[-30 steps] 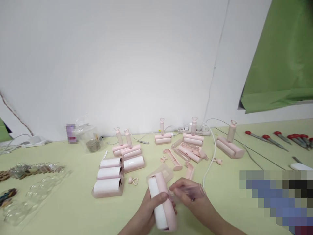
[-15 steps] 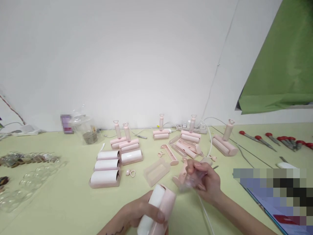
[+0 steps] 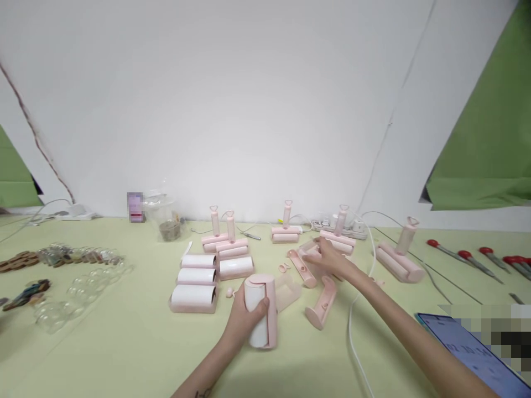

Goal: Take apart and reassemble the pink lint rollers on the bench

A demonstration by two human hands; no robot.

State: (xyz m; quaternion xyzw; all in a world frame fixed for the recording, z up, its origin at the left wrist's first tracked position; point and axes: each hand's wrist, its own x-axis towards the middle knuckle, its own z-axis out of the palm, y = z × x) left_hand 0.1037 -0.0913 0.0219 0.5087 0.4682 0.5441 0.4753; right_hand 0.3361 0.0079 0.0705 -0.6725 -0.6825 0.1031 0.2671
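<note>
My left hand point(image 3: 244, 315) is wrapped round a lint roller point(image 3: 271, 312) with a white sheet roll and a pale pink housing, held upright above the table. Further back, my right hand point(image 3: 327, 257) reaches into a pile of pink and clear plastic parts point(image 3: 311, 249), its thumb and index finger apart at the pile's edge; its other fingers are partly hidden. Close by lie a pink curved cover point(image 3: 301, 268) and another pink cover point(image 3: 323, 304). Behind my left hand is a translucent tray-like case point(image 3: 288, 293), partly covered by the roller.
White rolls in pink cases point(image 3: 193, 298) stand left. Finished-looking rollers with upright handles point(image 3: 285, 232) line the back. A white cable point(image 3: 352, 331) passes under my right arm. Red-tipped tools point(image 3: 477, 262) and a tablet point(image 3: 468, 348) lie right, clear plastic domes point(image 3: 78, 293) left.
My right hand has let go of a clear plastic piece and moved back to the pile. My left hand has turned the lint roller more upright. The view has shifted left.
</note>
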